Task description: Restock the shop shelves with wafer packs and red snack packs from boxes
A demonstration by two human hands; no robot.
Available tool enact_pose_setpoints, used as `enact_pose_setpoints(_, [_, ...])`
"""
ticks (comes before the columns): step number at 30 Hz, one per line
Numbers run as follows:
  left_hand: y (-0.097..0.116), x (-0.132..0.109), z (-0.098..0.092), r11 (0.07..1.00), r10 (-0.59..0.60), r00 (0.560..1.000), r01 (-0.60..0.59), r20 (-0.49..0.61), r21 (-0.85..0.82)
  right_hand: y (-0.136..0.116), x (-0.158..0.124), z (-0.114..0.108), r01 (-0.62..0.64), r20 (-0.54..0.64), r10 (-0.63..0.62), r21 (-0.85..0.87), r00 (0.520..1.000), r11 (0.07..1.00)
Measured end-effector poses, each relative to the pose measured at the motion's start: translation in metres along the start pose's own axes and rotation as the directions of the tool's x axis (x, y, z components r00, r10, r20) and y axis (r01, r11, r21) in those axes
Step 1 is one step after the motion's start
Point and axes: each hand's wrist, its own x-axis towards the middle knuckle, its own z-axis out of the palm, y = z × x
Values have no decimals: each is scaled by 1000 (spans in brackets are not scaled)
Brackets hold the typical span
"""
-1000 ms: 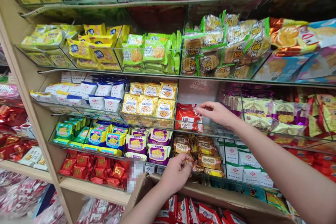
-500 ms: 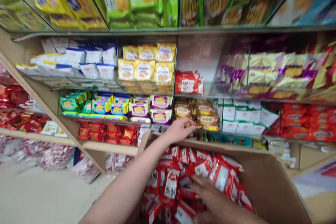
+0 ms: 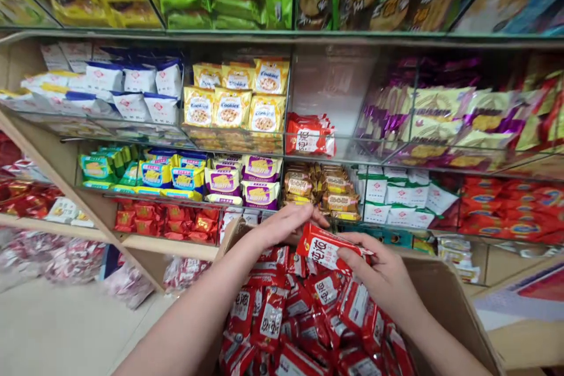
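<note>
My right hand (image 3: 388,273) pinches a red and white snack packet (image 3: 325,251) between thumb and fingers, above a cardboard box (image 3: 434,288). The packet's printed front faces me. To its left, my left hand (image 3: 286,226) stretches out over the far part of the box, its fingertips close to the packet's upper corner; nothing shows in it. Beneath both hands, many more red and white packets (image 3: 268,320) fill the box in a loose heap. On the shelf beyond, a small stack of matching red packets (image 3: 311,134) sits in a glass compartment.
Yellow cookie packets (image 3: 231,107) stand left of the red stack, purple and cream packets (image 3: 440,111) to the right. Brown packets (image 3: 339,188) lie just beyond the box. Glass dividers and a shelf edge (image 3: 282,40) run above. Bagged goods (image 3: 74,258) rest low at the left.
My right hand has risen from the heap with a red snack packet in its grip. My left hand has shifted slightly down and left in view, its fingers now near that packet.
</note>
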Motion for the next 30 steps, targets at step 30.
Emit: enact_pose_setpoints(30, [-7, -1, 4, 835, 71, 948, 114, -311, 538, -107, 301, -65, -46, -15, 105, -953, 994, 298])
